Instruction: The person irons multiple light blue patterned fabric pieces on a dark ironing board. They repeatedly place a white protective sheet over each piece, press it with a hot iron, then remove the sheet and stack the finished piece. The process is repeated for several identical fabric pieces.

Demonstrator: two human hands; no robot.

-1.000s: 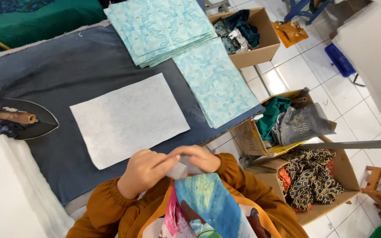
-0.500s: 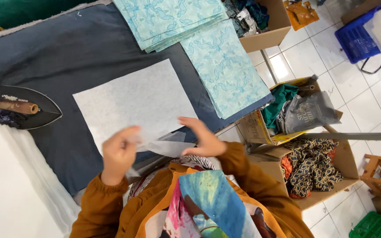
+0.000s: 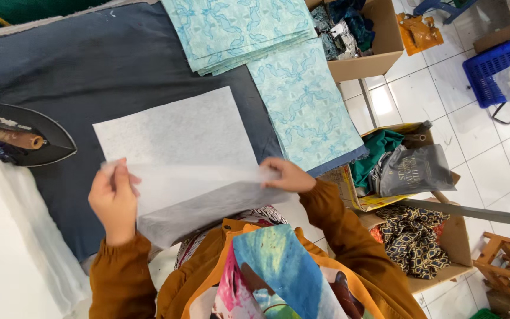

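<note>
At the far left I see a thick white stack [image 3: 7, 248] against the desk's left edge, and just beyond it an old iron [image 3: 22, 142] lying on the dark blue desk [image 3: 90, 65] cover, its wooden handle pointing left.

My left hand [image 3: 113, 198] is raised near the front edge of the desk, wrist bent back, orange sleeve gathered at the cuff. Its fingers [image 3: 122, 177] are pressed together and pinch the left corner of a thin white sheet [image 3: 202, 198]. The sheet is translucent, soft and faintly fibrous, with a slight sag through its middle. It hangs in the air between my two hands, above the front edge of the desk. Its long axis runs left to right, roughly along that edge, and the loose lower part droops toward my chest.

Behind it a second white sheet [image 3: 175, 130] lies flat on the desk middle, tilted slightly.

My right hand [image 3: 284, 175] holds the sheet's right corner, thumb and fingers closed on it in a pinch, knuckles up, forearm coming in from the right.

Further right, a single turquoise patterned cloth [image 3: 302, 100] lies at the desk's right edge, touching a pile of like cloths [image 3: 237, 29] at the back. Past the desk, cardboard boxes [image 3: 426, 236] of fabric stand on the white tiled floor [image 3: 420, 94].
</note>
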